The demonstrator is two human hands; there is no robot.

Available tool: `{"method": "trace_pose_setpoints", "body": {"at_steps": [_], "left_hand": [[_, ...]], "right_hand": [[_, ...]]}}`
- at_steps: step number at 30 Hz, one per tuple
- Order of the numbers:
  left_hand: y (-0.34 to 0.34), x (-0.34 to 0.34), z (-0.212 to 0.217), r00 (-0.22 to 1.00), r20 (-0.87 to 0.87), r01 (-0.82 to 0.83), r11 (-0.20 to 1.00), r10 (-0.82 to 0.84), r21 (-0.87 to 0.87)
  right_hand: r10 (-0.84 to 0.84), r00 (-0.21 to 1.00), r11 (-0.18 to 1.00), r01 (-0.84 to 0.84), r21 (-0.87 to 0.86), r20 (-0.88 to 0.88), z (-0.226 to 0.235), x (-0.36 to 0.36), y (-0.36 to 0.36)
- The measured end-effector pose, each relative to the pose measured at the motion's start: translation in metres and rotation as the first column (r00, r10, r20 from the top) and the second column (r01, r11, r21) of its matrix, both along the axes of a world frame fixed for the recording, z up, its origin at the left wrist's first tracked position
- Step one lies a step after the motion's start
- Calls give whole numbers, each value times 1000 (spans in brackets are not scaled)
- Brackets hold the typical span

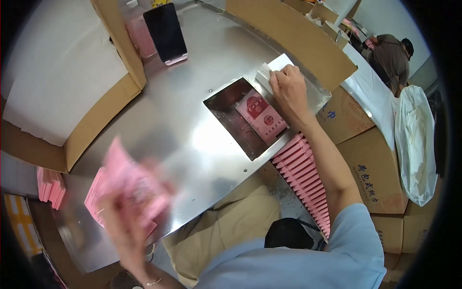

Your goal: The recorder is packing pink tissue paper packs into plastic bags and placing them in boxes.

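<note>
At the left side of the metal table, my left hand is closed on a pink packet, both smeared by motion. Under it, flat pink printed pieces lie on the tabletop. Across the table, my right hand has its fingers curled down on a stack of white folded tissues, next to a rectangular opening in the metal. One pink printed packet sits inside that opening, against its right side. My right palm hides part of the white stack.
A long row of pink packets runs beside my right forearm. A phone stands at the back. An open carton with white lining fills the left, and brown cartons stand right. Another person bends over at far right.
</note>
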State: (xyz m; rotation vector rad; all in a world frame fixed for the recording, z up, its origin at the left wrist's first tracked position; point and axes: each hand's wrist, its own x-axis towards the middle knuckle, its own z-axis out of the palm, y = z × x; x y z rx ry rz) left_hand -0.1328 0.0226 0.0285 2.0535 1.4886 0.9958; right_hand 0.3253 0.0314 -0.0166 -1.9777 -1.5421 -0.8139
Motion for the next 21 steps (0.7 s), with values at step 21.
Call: {"method": "trace_pose_setpoints", "body": {"at_steps": [21], "left_hand": [[0, 106, -32, 832, -264, 521, 851, -489, 67]], "right_hand": [[827, 561, 561, -822, -96, 31, 3, -165, -83]]}}
